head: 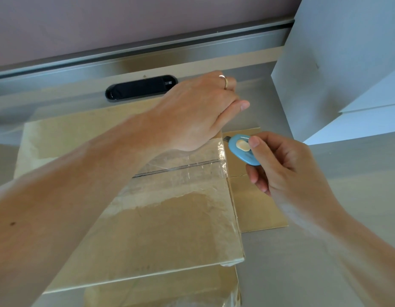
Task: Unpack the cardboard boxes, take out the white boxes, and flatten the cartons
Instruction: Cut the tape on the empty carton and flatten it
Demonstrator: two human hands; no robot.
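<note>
A closed cardboard carton (pixel 170 227) sealed with clear tape along its top seam stands in front of me on a grey table (pixel 325 251). My left hand (pixel 198 111) lies over the carton's far right top edge, fingers curled down over that edge. My right hand (pixel 287 171) pinches a small blue box cutter (pixel 242 150) with a cream button, its short blade pointing at the carton's right edge near the taped seam. A flattened carton (pixel 256 209) lies on the table under and to the right of the closed one.
A stack of white boxes (pixel 347 69) stands at the right rear of the table. A black oval cable port (pixel 141 87) sits in the table behind the carton. A metal rail and a mauve wall close off the far side.
</note>
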